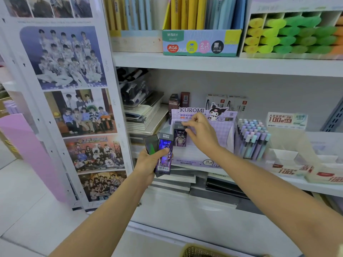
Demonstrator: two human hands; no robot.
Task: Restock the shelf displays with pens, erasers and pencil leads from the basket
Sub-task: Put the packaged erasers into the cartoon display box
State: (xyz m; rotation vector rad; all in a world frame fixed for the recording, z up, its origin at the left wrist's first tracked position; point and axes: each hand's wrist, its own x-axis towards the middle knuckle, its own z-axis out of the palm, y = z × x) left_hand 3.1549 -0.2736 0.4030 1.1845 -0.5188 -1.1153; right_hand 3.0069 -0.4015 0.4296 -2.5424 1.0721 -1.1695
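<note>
Both hands at the purple display, each gripping dark lead packs.

The KUROMI display [202, 154] stands on the middle shelf [278, 179] between stacked notebooks [143, 117] at left and a pen rack [253, 140] of pastel caps at right; further right, cartons [286, 120] printed "100" and "2B 0.5"; above, a box [201, 43] marked "M&G" with a black "黑" dot, beside highlighters [289, 34]; a poster panel [74, 108] fills the left side; the basket [202, 251] rim shows at the bottom edge; the right hand [201, 134] pinches a dark pack [179, 135] standing upright in the display's left slot; the left hand [150, 162] clasps two packs [164, 154] just before the display, the front one blue-purple, headed "ULTRAMAN", barcode at its foot.
</note>
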